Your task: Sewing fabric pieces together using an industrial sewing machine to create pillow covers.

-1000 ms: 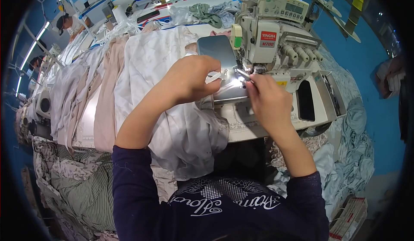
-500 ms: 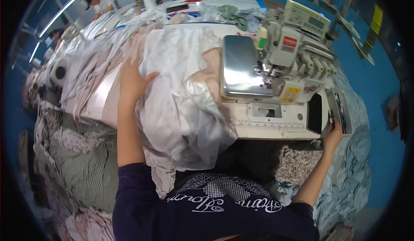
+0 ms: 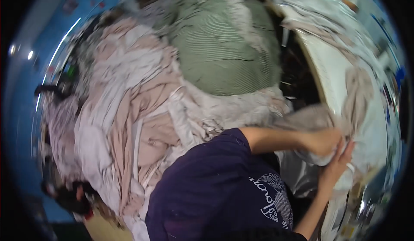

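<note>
"Grip?"

"Right hand (image 3: 336,167) lay nearest, left hand (image 3: 322,141) just beside it; blur kept me from telling whether either pinched anything."

"Handling?"

"Beige cloth (image 3: 304,117) lay just beyond, at the left edge of the white table (image 3: 333,66); I judged it light, limp, best taken by a hem."

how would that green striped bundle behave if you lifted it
The green striped bundle would probably be floppy, since its surface creases like cloth. It may feel heavy lifted whole, as it bulges widely. It seems unlikely to roll, lying slumped with soft pale fabric along its near edge.
</note>
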Demonstrator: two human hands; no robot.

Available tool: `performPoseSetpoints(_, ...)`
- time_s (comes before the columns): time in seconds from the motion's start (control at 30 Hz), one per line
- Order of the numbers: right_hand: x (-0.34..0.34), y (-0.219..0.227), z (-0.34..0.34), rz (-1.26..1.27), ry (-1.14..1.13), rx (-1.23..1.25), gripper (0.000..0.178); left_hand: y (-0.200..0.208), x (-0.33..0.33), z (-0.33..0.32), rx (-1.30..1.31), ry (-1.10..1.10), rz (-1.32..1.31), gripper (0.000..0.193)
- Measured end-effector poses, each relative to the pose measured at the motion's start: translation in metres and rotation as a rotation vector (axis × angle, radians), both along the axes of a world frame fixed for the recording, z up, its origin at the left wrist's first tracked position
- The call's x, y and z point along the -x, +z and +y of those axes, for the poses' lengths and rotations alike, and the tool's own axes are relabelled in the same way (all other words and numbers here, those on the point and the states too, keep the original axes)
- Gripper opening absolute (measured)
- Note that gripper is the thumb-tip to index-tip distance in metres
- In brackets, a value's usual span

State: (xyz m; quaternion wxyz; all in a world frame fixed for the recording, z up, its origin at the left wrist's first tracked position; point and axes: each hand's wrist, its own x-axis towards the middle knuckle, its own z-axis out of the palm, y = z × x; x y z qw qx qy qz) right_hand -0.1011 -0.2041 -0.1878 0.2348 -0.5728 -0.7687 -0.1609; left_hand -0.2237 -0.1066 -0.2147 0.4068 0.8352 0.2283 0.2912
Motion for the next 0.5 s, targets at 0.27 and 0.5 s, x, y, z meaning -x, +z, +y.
performPoseSetpoints(0.27, 0.002, -0.002, 0.059, 0.069, 0.116, 0.148, 0.039, -0.101, 0.109, -0.039, 1.278, 0.291, -0.438, 0.09)
performPoseSetpoints(0.5, 0.114, -0.011, 0.012, 0.562, 0.303, 0.825, 0.037, -0.166, 0.093, -0.017, 1.628, -0.224, -1.139, 0.067)
